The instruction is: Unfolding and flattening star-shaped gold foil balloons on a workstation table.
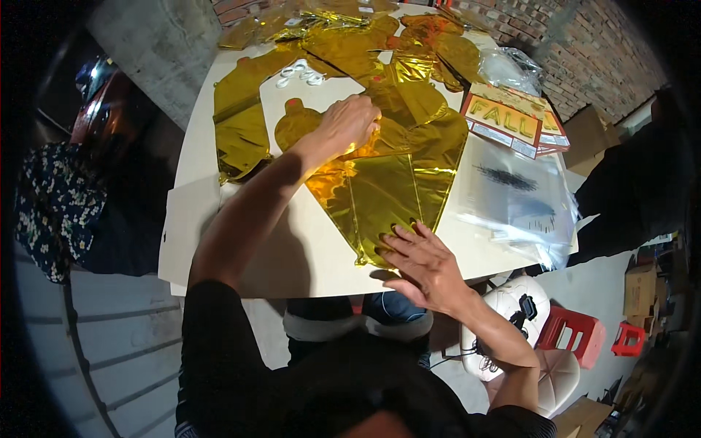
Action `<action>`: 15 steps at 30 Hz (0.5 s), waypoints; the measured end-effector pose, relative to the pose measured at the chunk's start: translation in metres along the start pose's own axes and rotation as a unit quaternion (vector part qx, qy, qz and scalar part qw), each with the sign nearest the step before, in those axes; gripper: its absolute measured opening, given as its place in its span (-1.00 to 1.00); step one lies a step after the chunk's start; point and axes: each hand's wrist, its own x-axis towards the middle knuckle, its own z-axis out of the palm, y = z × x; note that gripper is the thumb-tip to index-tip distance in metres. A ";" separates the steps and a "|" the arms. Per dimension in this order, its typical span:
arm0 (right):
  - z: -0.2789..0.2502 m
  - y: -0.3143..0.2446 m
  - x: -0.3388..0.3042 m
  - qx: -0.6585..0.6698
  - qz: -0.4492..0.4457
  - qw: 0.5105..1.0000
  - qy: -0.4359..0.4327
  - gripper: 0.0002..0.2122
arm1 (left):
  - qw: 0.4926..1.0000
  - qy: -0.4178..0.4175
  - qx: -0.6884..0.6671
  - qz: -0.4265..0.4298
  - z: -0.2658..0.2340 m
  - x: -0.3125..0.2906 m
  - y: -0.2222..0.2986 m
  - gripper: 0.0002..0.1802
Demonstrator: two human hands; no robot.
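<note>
A flat, uninflated gold foil balloon [383,193] lies on the table in front of me, with crease lines across its lower part. My left hand [349,125] is closed at its upper part, fingers curled down onto the foil; the fingertips are partly hidden. Over the near end of the same balloon, my right hand [427,264] rests palm down with its fingers spread. To the left is another flat gold foil piece [244,120]. Small coils of white ribbon [301,73] sit beyond my left hand.
The pale table [248,252] holds more gold foil balloons [336,44] at the far side. Printed cards [504,117] and clear plastic bags [511,197] lie at the right. A person [635,175] stands at the right edge. Stools [569,336] are on the floor.
</note>
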 end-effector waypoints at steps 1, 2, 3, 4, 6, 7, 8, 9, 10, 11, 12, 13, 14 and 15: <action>-0.008 0.002 0.004 0.042 0.012 0.999 0.003 -0.61 | 1.000 -0.018 0.002 -0.009 0.000 -0.001 0.001 -0.83; -0.021 0.011 0.011 0.041 -0.013 0.999 0.023 -0.58 | 0.999 -0.034 0.001 -0.017 0.000 -0.002 0.001 -0.83; -0.039 0.027 0.023 0.032 -0.025 0.997 0.058 -0.61 | 0.999 -0.040 0.003 -0.022 -0.002 -0.003 0.002 -0.83; -0.056 0.048 0.035 0.032 0.035 0.997 0.055 -0.65 | 0.999 -0.040 0.009 -0.020 -0.001 -0.003 0.003 -0.81; -0.080 0.105 0.074 -0.086 0.075 0.988 0.109 -0.70 | 0.999 -0.036 0.016 -0.016 -0.002 -0.002 0.004 -0.79; -0.084 0.146 0.108 -0.188 0.050 0.970 0.147 -0.72 | 0.998 -0.054 0.018 -0.024 -0.003 -0.002 0.005 -0.78; -0.090 0.181 0.129 -0.208 0.097 0.966 0.116 -0.75 | 0.997 -0.066 0.017 -0.028 -0.004 -0.001 0.005 -0.77; -0.092 0.218 0.149 -0.231 0.152 0.958 0.082 -0.79 | 0.997 -0.069 0.025 -0.034 -0.005 0.000 0.006 -0.77; -0.092 0.254 0.173 -0.282 0.200 0.938 0.027 -0.81 | 0.997 -0.067 0.014 -0.026 -0.007 0.001 0.006 -0.77; -0.089 0.285 0.191 -0.340 0.250 0.906 -0.024 -0.83 | 0.997 -0.075 0.004 -0.023 -0.009 0.002 0.006 -0.77; -0.086 0.312 0.203 -0.332 0.229 0.915 -0.017 -0.83 | 0.997 -0.075 -0.009 -0.033 -0.011 0.004 0.006 -0.79; -0.084 0.333 0.213 -0.342 0.232 0.910 -0.042 -0.80 | 0.997 -0.065 -0.003 -0.030 -0.014 0.005 0.006 -0.79; -0.083 0.350 0.220 -0.363 0.261 0.891 -0.075 -0.77 | 0.998 -0.053 -0.014 -0.033 -0.017 0.007 0.006 -0.79; -0.080 0.363 0.225 -0.351 0.232 0.905 -0.063 -0.77 | 0.998 -0.036 -0.029 -0.034 -0.021 0.008 0.005 -0.80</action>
